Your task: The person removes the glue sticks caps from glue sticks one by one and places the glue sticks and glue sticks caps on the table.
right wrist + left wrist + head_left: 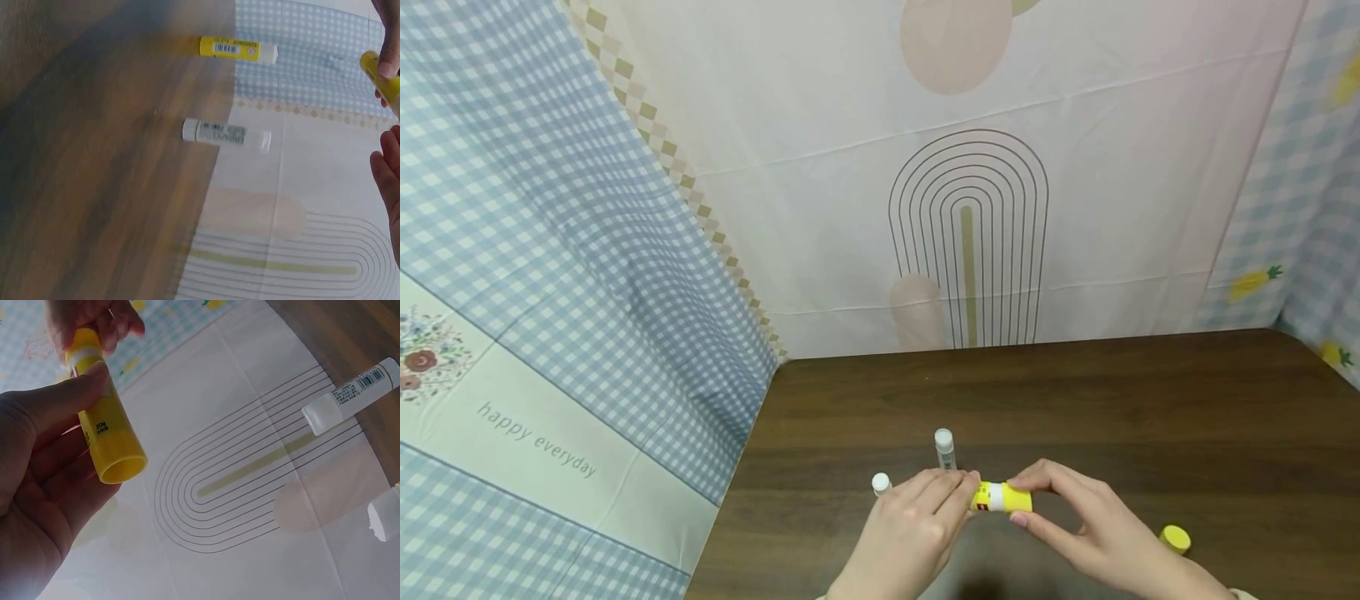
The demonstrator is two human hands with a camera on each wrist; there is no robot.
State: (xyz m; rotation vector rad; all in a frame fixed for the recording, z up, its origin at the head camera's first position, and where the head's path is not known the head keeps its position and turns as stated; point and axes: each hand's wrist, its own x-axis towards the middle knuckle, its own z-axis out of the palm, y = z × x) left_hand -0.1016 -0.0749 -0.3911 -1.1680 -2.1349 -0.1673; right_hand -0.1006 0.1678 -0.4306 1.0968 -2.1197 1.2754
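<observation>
My left hand [913, 521] grips a yellow glue stick tube [982, 497] with a white band. Its near end is hollow and open in the left wrist view, where "20g" shows on the side. At the tube's other end, the thumb and fingers of my right hand [1090, 521] pinch the yellow end part [1018, 499]. Just beyond the left hand stands a clear glue stick with a white end [944, 446]. Left of it is a yellow glue stick [230, 47] with a white end, mostly hidden behind the hand in the head view.
A round yellow cap [1176, 539] lies on the dark wooden table [1075, 400], to the right near my right wrist. A printed cloth [820, 233] hangs behind the table. Blue checked cloth [647, 250] hangs along the left side.
</observation>
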